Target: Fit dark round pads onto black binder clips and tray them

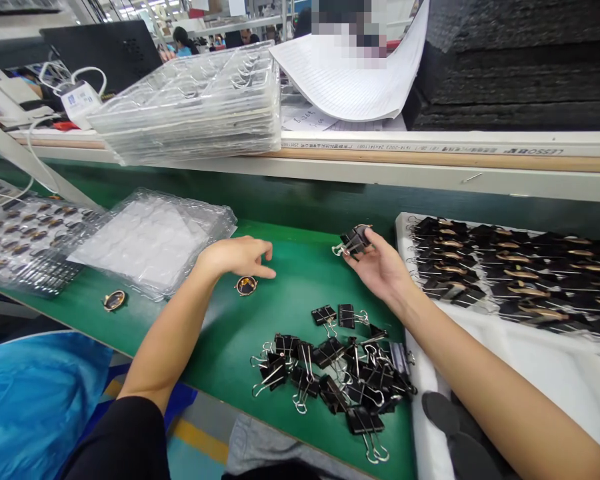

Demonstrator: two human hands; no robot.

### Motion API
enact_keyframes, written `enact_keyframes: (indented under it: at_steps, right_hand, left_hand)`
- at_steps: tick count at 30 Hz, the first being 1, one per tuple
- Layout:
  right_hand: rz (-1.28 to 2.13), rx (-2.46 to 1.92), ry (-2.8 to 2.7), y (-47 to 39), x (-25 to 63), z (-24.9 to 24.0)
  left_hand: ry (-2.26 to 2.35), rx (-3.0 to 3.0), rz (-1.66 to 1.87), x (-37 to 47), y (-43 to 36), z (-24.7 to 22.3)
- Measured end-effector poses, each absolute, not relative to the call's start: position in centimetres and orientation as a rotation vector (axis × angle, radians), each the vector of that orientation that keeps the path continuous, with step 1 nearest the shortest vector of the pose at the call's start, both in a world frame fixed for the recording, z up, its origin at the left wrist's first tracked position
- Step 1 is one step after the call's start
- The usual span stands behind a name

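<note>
My right hand (380, 268) grips a black binder clip (355, 239) above the green tabletop (290, 267); a dark round piece shows partly at the clip, under my fingers. My left hand (243, 256) is empty, its thumb and index finger apart, over a small round gold-rimmed part (246, 286) on the table. A second such part (115, 301) lies farther left. Below my right hand spreads a loose heap of black binder clips (330, 352) with silver handles.
At the right, a white foam tray (406, 267) holds rows of clipped parts; dark discs (443, 410) lie nearer me. Clear plastic trays (150, 233) sit at the left. A shelf (330, 167) crosses above with stacked trays, papers (355, 80) and black foam (520, 67).
</note>
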State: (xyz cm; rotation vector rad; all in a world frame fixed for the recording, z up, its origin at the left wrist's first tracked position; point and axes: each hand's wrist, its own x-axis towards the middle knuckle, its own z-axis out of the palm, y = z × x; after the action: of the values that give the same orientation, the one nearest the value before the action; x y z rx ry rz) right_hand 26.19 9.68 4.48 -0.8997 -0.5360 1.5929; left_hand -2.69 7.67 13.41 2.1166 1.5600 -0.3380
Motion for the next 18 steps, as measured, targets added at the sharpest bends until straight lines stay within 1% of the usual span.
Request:
enact_keyframes:
  at_steps: [3, 6, 9, 11, 13, 15, 18]
  right_hand:
    - [1.675, -0.914, -0.416, 9.4, 25.9, 5.3]
    - [1.716, -0.976, -0.432, 9.0, 25.4, 5.7]
    - [1.77, -0.997, -0.503, 8.8, 25.0, 5.7]
    - [1.767, -1.007, -0.581, 8.7, 24.9, 5.6]
    - [1.727, -1.016, -0.655, 8.6, 24.9, 5.5]
    - [1.68, -1.01, -0.702, 8.7, 25.0, 5.2]
    - [1.627, -0.987, -0.726, 8.8, 25.4, 4.9]
  left_hand:
    - [1.727, 2.088, -0.668, -2.9, 5.5, 13.6]
    - [1.824, 2.085, -0.807, -2.0, 4.2, 13.0]
    - [1.776, 2.346, -0.683, -0.3, 3.7, 12.3]
    - [1.52, 2.535, -0.484, 1.6, 3.6, 11.8]
    - [1.18, 2.536, -0.366, 3.9, 3.4, 11.3]
    - [0.985, 2.505, -0.374, 6.2, 3.1, 10.9]
    - [0.997, 2.611, -0.418, 8.4, 3.2, 10.8]
